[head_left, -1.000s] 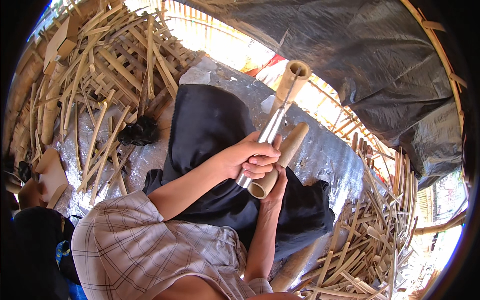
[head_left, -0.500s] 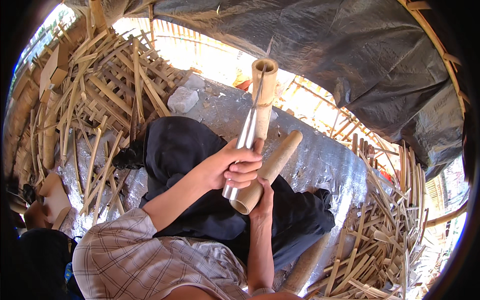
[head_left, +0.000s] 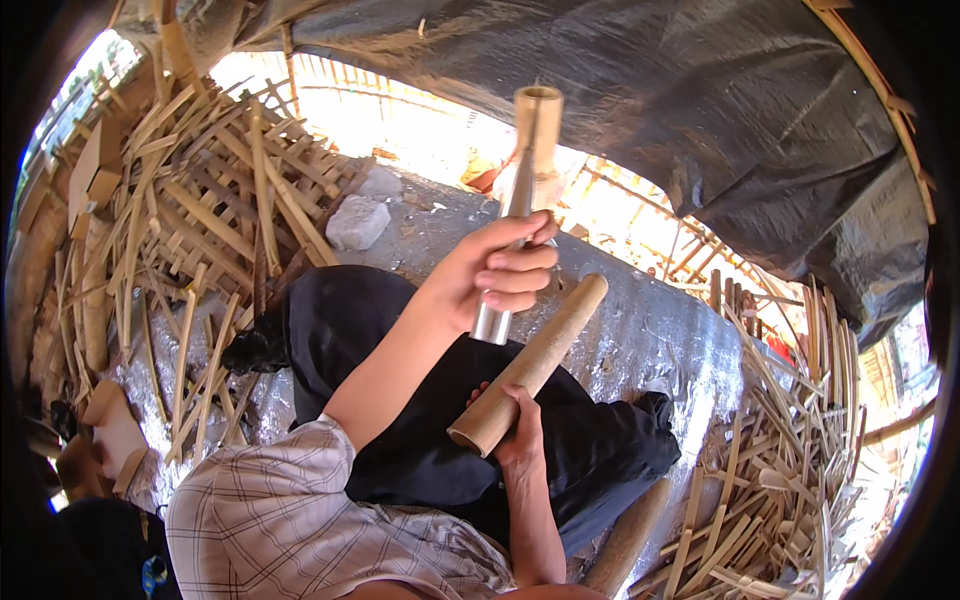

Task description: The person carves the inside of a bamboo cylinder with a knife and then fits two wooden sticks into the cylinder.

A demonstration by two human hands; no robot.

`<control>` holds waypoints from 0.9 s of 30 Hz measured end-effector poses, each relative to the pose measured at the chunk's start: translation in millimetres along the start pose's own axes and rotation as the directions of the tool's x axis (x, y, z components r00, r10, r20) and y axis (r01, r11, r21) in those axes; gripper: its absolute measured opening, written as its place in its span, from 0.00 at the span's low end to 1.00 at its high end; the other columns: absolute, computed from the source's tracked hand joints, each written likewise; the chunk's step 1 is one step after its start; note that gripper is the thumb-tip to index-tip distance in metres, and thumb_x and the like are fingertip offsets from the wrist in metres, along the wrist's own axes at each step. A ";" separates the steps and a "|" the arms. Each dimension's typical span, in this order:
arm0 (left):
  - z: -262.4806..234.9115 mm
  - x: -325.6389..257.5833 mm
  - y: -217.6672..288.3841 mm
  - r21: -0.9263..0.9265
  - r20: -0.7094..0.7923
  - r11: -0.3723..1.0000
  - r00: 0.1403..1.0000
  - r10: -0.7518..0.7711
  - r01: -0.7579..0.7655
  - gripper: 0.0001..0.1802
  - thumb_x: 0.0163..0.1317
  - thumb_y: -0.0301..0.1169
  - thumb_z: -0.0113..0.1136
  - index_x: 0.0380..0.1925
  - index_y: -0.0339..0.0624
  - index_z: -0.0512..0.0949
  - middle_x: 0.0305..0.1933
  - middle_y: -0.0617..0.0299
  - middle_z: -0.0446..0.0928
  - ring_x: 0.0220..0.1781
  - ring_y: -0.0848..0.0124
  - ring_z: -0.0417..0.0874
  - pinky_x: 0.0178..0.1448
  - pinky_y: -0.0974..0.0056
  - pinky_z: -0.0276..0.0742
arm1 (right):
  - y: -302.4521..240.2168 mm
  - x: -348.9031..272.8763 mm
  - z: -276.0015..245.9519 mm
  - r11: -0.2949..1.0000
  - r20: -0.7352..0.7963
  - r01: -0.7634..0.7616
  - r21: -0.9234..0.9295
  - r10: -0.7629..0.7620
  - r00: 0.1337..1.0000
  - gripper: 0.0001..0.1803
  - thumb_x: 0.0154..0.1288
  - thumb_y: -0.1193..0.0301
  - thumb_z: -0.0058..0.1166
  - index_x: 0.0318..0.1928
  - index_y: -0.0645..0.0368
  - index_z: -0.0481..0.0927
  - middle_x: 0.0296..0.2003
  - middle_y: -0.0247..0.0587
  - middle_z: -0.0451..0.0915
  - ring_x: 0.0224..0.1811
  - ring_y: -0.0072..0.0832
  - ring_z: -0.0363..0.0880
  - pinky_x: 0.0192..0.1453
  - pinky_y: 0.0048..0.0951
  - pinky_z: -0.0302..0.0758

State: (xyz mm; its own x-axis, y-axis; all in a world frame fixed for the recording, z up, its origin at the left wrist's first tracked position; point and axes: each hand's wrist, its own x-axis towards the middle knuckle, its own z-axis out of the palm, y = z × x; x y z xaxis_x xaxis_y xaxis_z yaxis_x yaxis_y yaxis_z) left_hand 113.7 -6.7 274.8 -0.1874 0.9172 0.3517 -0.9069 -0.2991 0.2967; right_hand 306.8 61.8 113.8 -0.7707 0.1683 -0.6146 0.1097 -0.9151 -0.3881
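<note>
My left hand (head_left: 508, 268) is closed around the silver metal handle of a knife (head_left: 492, 324), raised over my lap. Its narrow blade points up and away, against a short bamboo tube (head_left: 545, 140) with its open end up. Whether the blade is set into that tube's wall I cannot tell; my fingers hide the tube's lower part. Lower down, my right hand (head_left: 522, 432) grips a second bamboo tube (head_left: 540, 355) near its closer end. This tube slants away to the right across my dark trousers (head_left: 420, 440), apart from the knife.
Split bamboo strips and a woven bamboo panel (head_left: 230, 190) heap up at left. Pale stone blocks (head_left: 358, 222) sit beyond my knee. More bamboo strips (head_left: 740, 530) pile up at right, beside a bamboo pole (head_left: 630, 535). Dark plastic sheeting (head_left: 640, 110) hangs overhead.
My left hand has risen away from the right-hand tube, carrying the knife and the short bamboo tube upward. The second tube has shifted slightly lower and left in my right hand.
</note>
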 end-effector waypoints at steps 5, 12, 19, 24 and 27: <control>-1.6 -9.0 3.1 0.011 -0.025 1.000 0.999 0.019 -0.019 0.11 0.81 0.35 0.48 0.38 0.42 0.68 0.18 0.75 0.59 0.14 0.86 0.59 0.16 0.75 0.60 | 1.7 0.0 -1.4 1.000 -0.008 -0.010 0.003 0.010 1.000 0.28 0.61 0.64 0.63 0.56 0.68 0.71 0.46 0.49 0.79 0.51 0.44 0.82 0.61 0.49 0.80; -2.1 -13.0 7.1 0.003 -0.049 0.999 0.998 0.043 -0.043 0.10 0.80 0.33 0.48 0.36 0.42 0.69 0.18 0.75 0.60 0.13 0.85 0.59 0.15 0.75 0.60 | 8.1 4.0 0.3 0.999 -0.036 -0.002 -0.046 0.000 0.999 0.27 0.61 0.64 0.63 0.56 0.67 0.72 0.45 0.48 0.78 0.51 0.43 0.82 0.61 0.48 0.80; -3.2 -12.4 5.4 0.014 -0.032 0.999 0.998 0.046 -0.045 0.09 0.80 0.32 0.48 0.37 0.43 0.69 0.17 0.74 0.60 0.13 0.85 0.60 0.15 0.75 0.60 | 8.4 4.7 -2.6 0.999 -0.029 -0.023 -0.038 0.022 0.999 0.29 0.61 0.64 0.64 0.58 0.68 0.71 0.46 0.49 0.79 0.51 0.43 0.82 0.61 0.48 0.80; -0.9 -11.9 1.5 0.001 -0.019 1.000 1.000 0.000 0.000 0.10 0.81 0.32 0.48 0.36 0.44 0.68 0.17 0.74 0.60 0.13 0.85 0.60 0.15 0.75 0.61 | 9.8 5.8 -3.6 0.999 -0.034 -0.017 -0.030 0.016 0.999 0.30 0.61 0.64 0.65 0.58 0.68 0.71 0.47 0.49 0.79 0.52 0.43 0.82 0.61 0.48 0.80; -2.9 -11.2 -0.1 0.024 -0.003 0.999 1.000 -0.030 0.030 0.10 0.81 0.33 0.48 0.36 0.45 0.68 0.17 0.74 0.60 0.13 0.85 0.61 0.15 0.75 0.61 | 9.1 2.3 -0.2 0.999 -0.045 -0.007 -0.034 0.006 0.999 0.30 0.61 0.64 0.65 0.58 0.68 0.71 0.47 0.49 0.79 0.52 0.43 0.82 0.61 0.49 0.80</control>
State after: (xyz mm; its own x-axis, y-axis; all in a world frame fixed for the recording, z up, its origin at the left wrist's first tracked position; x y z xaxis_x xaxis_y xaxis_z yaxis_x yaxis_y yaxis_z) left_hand 114.8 -16.2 268.2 -0.1617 0.9265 0.3398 -0.9030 -0.2778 0.3278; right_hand 306.2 53.9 108.7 -0.7409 0.1792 -0.6473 0.1369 -0.9032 -0.4067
